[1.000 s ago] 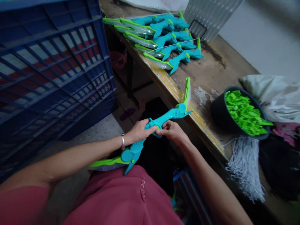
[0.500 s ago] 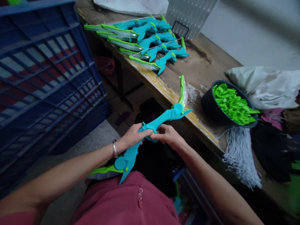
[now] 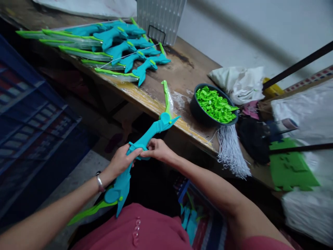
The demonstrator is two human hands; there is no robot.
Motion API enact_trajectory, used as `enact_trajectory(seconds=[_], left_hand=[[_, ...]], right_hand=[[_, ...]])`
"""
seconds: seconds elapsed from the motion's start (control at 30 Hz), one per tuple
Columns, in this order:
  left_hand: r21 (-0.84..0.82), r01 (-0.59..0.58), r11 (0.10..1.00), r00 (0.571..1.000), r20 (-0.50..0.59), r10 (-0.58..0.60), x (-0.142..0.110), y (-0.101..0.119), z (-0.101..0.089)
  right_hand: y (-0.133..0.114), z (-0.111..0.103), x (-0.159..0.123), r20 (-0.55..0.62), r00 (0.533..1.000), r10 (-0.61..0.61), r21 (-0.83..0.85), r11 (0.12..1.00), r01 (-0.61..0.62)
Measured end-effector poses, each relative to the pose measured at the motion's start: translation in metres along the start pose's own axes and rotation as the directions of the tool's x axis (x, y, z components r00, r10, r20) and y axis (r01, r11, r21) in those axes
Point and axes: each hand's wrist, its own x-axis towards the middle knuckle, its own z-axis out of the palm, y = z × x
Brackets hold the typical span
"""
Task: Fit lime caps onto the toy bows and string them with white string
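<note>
Teal-and-green toy bow [image 3: 145, 138] gripped mid-body by both hands [image 3: 124, 160], right fingertips [image 3: 144, 153] partly hidden.

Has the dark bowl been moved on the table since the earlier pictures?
No. Against the table's front edge, the dark bowl keeps its place, beside the white strings; it is the camera view that has shifted.

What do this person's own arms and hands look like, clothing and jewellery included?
The left grip and right grip are both ungloved, with uncovered forearms. A shiny silver-coloured bangle circles the left wrist; the right wrist shows nothing worn. A plain maroon-pink sleeve covers the right upper arm; the left sleeve is out of view.
</note>
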Motion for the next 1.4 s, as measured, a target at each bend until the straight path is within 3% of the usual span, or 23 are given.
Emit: enact_trajectory(seconds=[0.17,0.27,0.37,0.47,0.57,0.63,0.7,0.77,0.87,0.97,1.1,1.17,1.27,1.4], left_hand=[[0.053,-0.046,0.998,0.970,-0.237,0.057,-0.008,-0.017,0.003],[0.024,-0.084,0.996,0.963,-0.257,0.088,-0.016,-0.027,0.007],[0.065,-0.129,0.990,0.958,-0.251,0.141,-0.021,-0.037,0.011],[0.100,-0.155,0.983,0.948,-0.265,0.177,-0.017,-0.044,0.012],[0.074,-0.157,0.985,0.954,-0.248,0.171,-0.010,-0.045,0.007],[0.023,-0.137,0.990,0.970,-0.199,0.139,-0.007,-0.041,-0.002],[-0.058,-0.088,0.994,0.992,-0.100,0.082,-0.007,-0.034,-0.014],[-0.150,-0.024,0.988,0.999,0.035,0.030,-0.011,-0.026,-0.030],[-0.261,0.056,0.964,0.973,0.232,0.007,-0.020,-0.008,-0.056],[-0.290,0.139,0.947,0.889,0.458,0.010,-0.028,0.014,-0.079],[-0.281,0.254,0.925,0.719,0.695,0.014,-0.029,0.032,-0.097],[-0.304,0.304,0.903,0.670,0.742,0.025,-0.028,0.032,-0.097],[-0.357,0.364,0.861,0.652,0.757,0.038,-0.027,0.020,-0.087],[-0.415,0.374,0.830,0.686,0.725,0.053,-0.024,-0.005,-0.063]], right_hand=[[-0.002,0.000,-0.012,-0.003,0.995,-0.103,-0.139,0.985,0.101],[-0.011,-0.027,-0.018,0.001,0.972,-0.233,-0.263,0.938,0.225],[-0.027,-0.087,-0.018,-0.267,0.898,-0.349,-0.461,0.865,0.199],[-0.039,-0.167,-0.014,-0.529,0.749,-0.399,-0.544,0.837,0.062],[-0.039,-0.237,-0.008,-0.681,0.618,-0.393,-0.589,0.795,-0.143],[-0.031,-0.270,-0.004,-0.721,0.596,-0.354,-0.597,0.753,-0.276],[-0.022,-0.289,0.000,-0.734,0.608,-0.302,-0.602,0.705,-0.376],[-0.016,-0.296,0.003,-0.730,0.637,-0.249,-0.609,0.660,-0.440],[-0.015,-0.294,0.006,-0.701,0.690,-0.178,-0.629,0.611,-0.481],[-0.020,-0.291,0.007,-0.694,0.707,-0.135,-0.634,0.579,-0.512],[-0.026,-0.294,0.013,-0.740,0.664,-0.106,-0.602,0.545,-0.584],[-0.026,-0.296,0.015,-0.759,0.643,-0.103,-0.588,0.531,-0.609],[-0.023,-0.298,0.017,-0.797,0.585,-0.153,-0.570,0.513,-0.642],[-0.013,-0.305,0.017,-0.804,0.495,-0.331,-0.593,0.510,-0.623]])
